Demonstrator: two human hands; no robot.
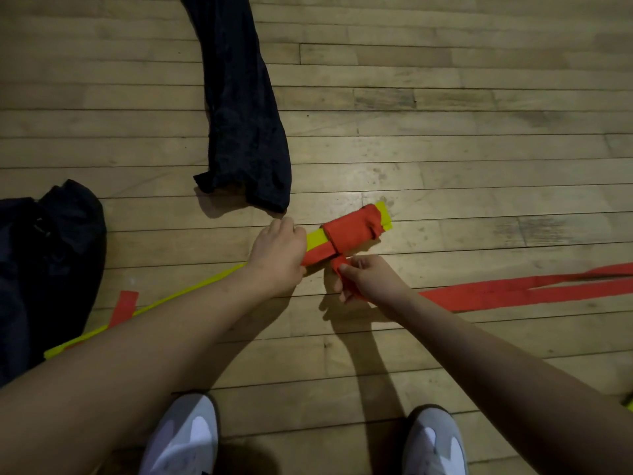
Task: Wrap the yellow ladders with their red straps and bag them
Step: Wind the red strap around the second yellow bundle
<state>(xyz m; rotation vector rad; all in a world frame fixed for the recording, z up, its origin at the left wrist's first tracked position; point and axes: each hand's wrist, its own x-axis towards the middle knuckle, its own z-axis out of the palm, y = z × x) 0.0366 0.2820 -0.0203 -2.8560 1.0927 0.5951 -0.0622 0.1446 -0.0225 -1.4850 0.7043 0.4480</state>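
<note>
A bundle of yellow ladder rungs [384,217] lies on the wooden floor, its middle wound in red strap [352,231]. My left hand [279,253] grips the bundle's near end, fingers curled over it. My right hand [368,277] pinches the loose red strap just below the bundle. The rest of that strap [520,289] trails flat across the floor to the right edge. A long dark bag [245,114] lies flat beyond the bundle, its mouth toward my left hand.
A second dark bag [44,269] sits bunched at the left edge. Another yellow rung [178,293] with a red strap end [123,305] runs diagonally under my left forearm. My two grey-white shoes [185,437] stand at the bottom. Bare floorboards fill the upper right.
</note>
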